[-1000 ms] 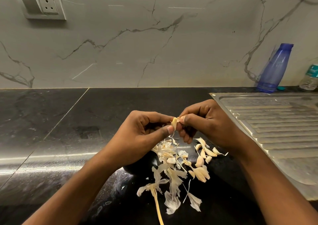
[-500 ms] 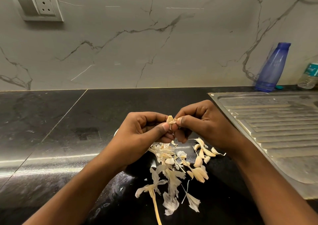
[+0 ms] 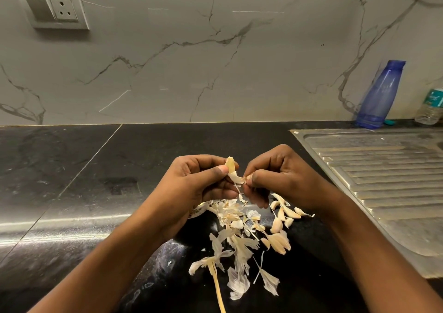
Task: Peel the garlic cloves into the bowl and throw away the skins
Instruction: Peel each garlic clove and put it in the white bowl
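Black polished counter (image 3: 96,169) below a grey-veined marble wall (image 3: 215,61) bearing a socket plate (image 3: 51,7) at upper left. A ribbed steel drainboard (image 3: 383,181) lies at right, with a blue bottle (image 3: 381,94) and a clear bottle (image 3: 431,106) standing at the wall behind it. Above the counter, the left hand (image 3: 201,183) pinches a clove (image 3: 230,165) between thumb and curled fingers, and the right hand (image 3: 282,176), fingers curled, pinches a skin strip (image 3: 236,178) attached to it; beneath the hands, loose skins (image 3: 237,240) and a stalk (image 3: 217,286) lie scattered, with spare cloves (image 3: 285,213) just right of them.
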